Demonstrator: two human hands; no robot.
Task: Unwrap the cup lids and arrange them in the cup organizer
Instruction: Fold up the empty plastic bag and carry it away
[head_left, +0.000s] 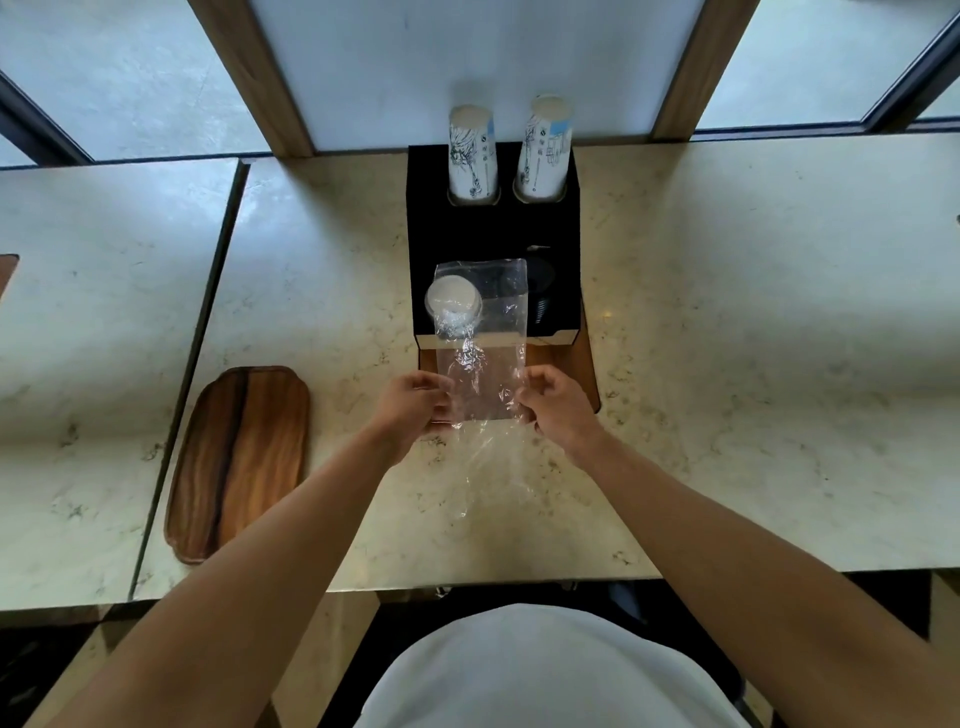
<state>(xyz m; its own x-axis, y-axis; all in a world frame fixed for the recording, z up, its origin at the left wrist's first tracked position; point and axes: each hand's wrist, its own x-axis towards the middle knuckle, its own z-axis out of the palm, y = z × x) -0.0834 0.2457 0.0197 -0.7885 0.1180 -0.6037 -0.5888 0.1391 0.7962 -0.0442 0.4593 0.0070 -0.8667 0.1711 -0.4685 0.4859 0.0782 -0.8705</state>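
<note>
Now both hands, left hand (415, 402) and right hand (553, 405), pinch the plastic sleeve (480, 353); white lids (453, 306) could spill beside the organizer (493, 234).

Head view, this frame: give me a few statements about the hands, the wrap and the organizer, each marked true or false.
1. Both hands grip the clear plastic wrap. True: the left hand and right hand hold its two sides.
2. White lids sit at the wrap's far end. True.
3. The black organizer holds three cup stacks. False: two stacks, the left cup stack and right cup stack.
4. The wooden tray lies right of the organizer. False: it lies to the left.
5. The wrap lies flat on the counter. False: the hands hold it.
</note>
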